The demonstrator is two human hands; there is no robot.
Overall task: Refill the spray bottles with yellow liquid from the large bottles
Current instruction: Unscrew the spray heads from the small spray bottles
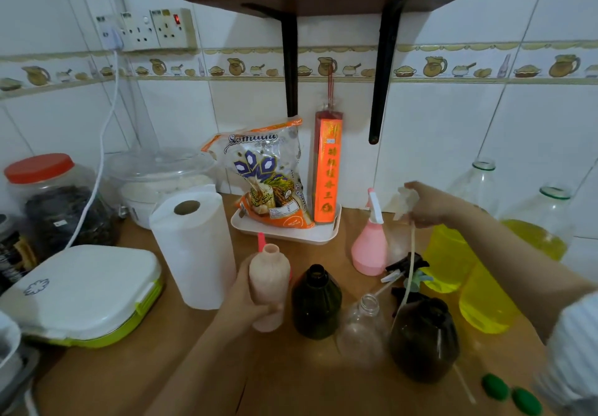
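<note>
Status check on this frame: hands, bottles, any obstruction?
Left hand grips open peach bottle. Right hand holds white sprayer head, tube dangling. Yellow bottles at right, unpoured. Loose sprayer heads between bottles.

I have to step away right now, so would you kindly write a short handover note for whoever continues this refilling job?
Left hand grips the peach bottle, uncapped and upright on the counter.
Right hand holds a white spray head up, its tube dangling.
Two dark bottles and a clear bottle stand open; the pink sprayer is capped.
Large bottles of yellow liquid stand at right.
Done: heads off.
Left: pour, recap.
</note>
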